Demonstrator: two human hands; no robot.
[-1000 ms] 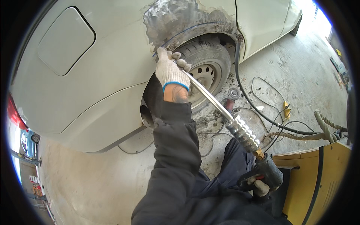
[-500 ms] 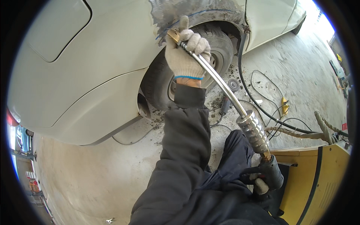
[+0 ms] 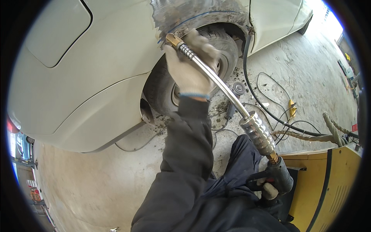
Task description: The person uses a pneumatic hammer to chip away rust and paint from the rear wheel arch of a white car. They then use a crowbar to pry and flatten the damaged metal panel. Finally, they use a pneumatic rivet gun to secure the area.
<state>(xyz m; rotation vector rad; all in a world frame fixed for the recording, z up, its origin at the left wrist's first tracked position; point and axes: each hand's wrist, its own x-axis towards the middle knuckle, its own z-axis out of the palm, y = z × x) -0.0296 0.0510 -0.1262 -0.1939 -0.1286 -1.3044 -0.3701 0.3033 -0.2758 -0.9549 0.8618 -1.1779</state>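
Note:
My right hand (image 3: 269, 190), in a pale glove and partly hidden, grips the black pistol handle (image 3: 281, 176) of a spot-welding slide hammer. A knurled silver weight (image 3: 257, 132) sits low on its bright rod (image 3: 218, 82). The rod slants up to a brass tip (image 3: 173, 40) close to the wheel arch edge; whether they touch I cannot tell. Behind the rod's upper end, my left hand (image 3: 191, 73) in a pale knit glove looks open, its fingers blurred and loosened. The cream car's rear fender (image 3: 193, 9) is sanded to bare metal, with a blue line along the arch.
Below the fender is the rear wheel (image 3: 228, 58). An angle grinder (image 3: 236, 94) lies on the gritty floor beside it, among cords. A black cable (image 3: 246, 62) hangs from the arch edge. At lower right stands a yellow cabinet (image 3: 340, 181), with wrapped cables (image 3: 332, 133) near it.
My left hand has loosened from around the rod's upper end, its fingers uncurling. The brass tip has shifted slightly left and down. My right hand keeps its grip.

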